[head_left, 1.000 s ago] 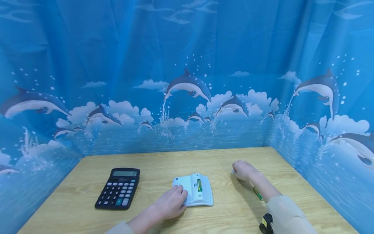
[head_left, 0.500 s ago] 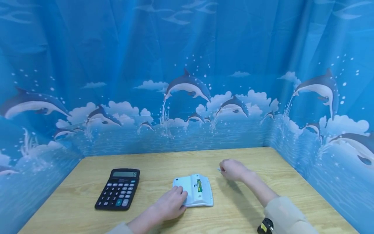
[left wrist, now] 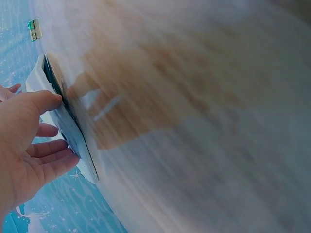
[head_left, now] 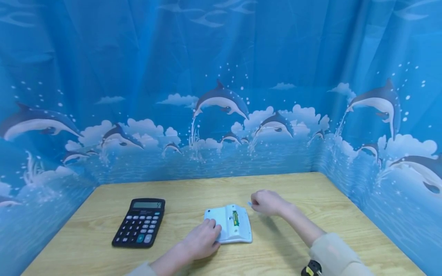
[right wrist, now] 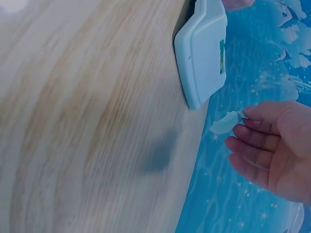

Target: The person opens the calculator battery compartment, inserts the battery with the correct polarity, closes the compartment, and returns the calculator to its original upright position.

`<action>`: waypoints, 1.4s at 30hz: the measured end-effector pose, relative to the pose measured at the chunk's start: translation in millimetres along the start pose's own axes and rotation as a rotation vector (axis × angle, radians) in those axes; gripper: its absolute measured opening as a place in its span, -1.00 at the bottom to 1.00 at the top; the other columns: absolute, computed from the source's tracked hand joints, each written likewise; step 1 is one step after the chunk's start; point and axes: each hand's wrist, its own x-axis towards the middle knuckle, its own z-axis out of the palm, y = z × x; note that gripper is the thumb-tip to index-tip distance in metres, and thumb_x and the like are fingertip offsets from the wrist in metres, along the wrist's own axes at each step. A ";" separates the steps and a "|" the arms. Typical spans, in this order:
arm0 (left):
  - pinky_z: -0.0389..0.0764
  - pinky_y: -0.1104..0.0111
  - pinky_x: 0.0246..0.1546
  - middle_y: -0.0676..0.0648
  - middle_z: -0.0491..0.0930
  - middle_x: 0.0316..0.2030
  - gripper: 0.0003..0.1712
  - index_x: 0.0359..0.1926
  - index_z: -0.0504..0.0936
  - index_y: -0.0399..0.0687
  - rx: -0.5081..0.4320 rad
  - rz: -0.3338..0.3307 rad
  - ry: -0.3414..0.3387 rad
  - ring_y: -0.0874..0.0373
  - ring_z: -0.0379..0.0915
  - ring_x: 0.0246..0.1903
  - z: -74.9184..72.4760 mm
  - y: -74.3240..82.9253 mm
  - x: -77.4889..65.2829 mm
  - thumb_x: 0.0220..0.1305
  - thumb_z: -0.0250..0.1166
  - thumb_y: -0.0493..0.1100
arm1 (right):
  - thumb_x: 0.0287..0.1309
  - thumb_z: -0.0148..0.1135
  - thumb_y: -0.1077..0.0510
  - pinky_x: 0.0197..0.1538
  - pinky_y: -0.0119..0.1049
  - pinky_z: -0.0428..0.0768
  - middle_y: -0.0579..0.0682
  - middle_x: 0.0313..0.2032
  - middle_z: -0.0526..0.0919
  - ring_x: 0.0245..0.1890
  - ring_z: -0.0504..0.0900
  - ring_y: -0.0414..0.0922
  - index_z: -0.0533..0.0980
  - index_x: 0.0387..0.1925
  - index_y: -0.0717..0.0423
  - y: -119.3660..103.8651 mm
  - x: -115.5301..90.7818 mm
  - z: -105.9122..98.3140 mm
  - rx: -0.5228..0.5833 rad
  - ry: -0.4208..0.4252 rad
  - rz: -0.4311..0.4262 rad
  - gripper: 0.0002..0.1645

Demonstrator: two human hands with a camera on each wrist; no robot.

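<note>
A light blue calculator (head_left: 244, 232) lies face down at the middle of the table, its battery compartment uncovered and a green battery (head_left: 236, 218) inside. My left hand (head_left: 202, 238) grips its near left edge; in the left wrist view, the thumb sits on one side and the fingers on the other. Beyond the calculator's right edge, my right hand (head_left: 269, 202) is raised above the table. Between thumb and index finger it pinches a small light blue battery cover (right wrist: 226, 122), apart from the calculator.
A black calculator (head_left: 139, 223) lies face up at left on the wooden table (head_left: 186, 191). A loose green battery (left wrist: 35, 30) shows in the left wrist view. A blue dolphin-print curtain (head_left: 155, 153) encloses the table's back and sides.
My right hand has moved left with the battery cover, toward the light blue calculator. The loose battery, earlier visible beside the right forearm, is now hidden in the head view. The left hand stays put.
</note>
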 end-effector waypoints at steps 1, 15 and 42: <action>0.36 0.52 -0.48 0.06 0.35 -0.46 -0.72 -0.29 0.53 -0.07 0.000 -0.001 -0.002 0.28 0.24 -0.45 0.1 -0.2 0.2 0.04 0.35 -0.03 | 0.16 0.16 0.20 -0.56 -0.39 0.30 -0.17 -0.70 0.35 -0.68 0.28 -0.27 0.39 -0.62 -0.01 -2.1 0.3 0.4 0.018 -0.012 0.015 -0.74; 0.34 0.51 -0.49 0.07 0.33 -0.48 -0.73 -0.32 0.52 -0.07 0.000 0.008 0.017 0.28 0.23 -0.46 -2.3 -0.1 -1.2 0.03 0.35 -0.04 | 0.15 0.17 0.20 -0.50 -0.34 0.37 -0.13 -0.62 0.45 -0.61 0.36 -0.23 0.50 -0.49 0.05 -20.7 6.7 3.8 0.210 -0.066 0.058 -0.89; 0.34 0.51 -0.49 0.06 0.31 -0.50 -0.73 -0.34 0.51 -0.08 0.003 0.013 0.041 0.26 0.21 -0.48 0.8 0.1 -2.2 0.01 0.35 -0.05 | 0.00 0.25 0.06 -0.70 -0.46 0.10 -0.17 -0.84 0.33 -0.81 0.17 -0.28 0.29 -0.84 -0.02 -60.9 23.9 15.4 0.257 -0.038 0.367 -0.56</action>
